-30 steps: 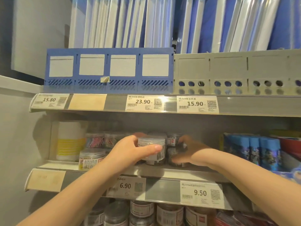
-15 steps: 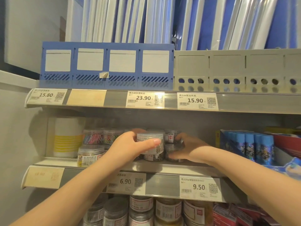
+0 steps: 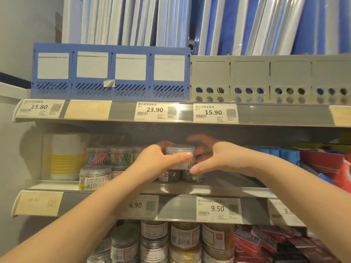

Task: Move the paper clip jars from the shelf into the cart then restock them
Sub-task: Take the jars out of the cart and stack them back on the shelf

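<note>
Clear round jar of silver clips, upright in the left hand, just above two jars of dark clips, jars of bright clips to the left, on the middle shelf.

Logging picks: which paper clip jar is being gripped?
The clear top jar in the middle, gripped by the left hand; the colourful-clip jars to its left stand untouched.

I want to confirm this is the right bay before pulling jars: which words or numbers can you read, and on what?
"15.80": upper left tag.
"得力40页资料册", "23.90": upper middle tag.
"得力A4双文件夹", "15.90": upper right tag.
"6.90": lower middle tag.
"9.50": lower right tag; its heading is blurred.
"3.": far-right lower tag, partly hidden.
Beige lower-left tag: too faded.
Jar labels, barcodes, small print: too blurred.
</note>
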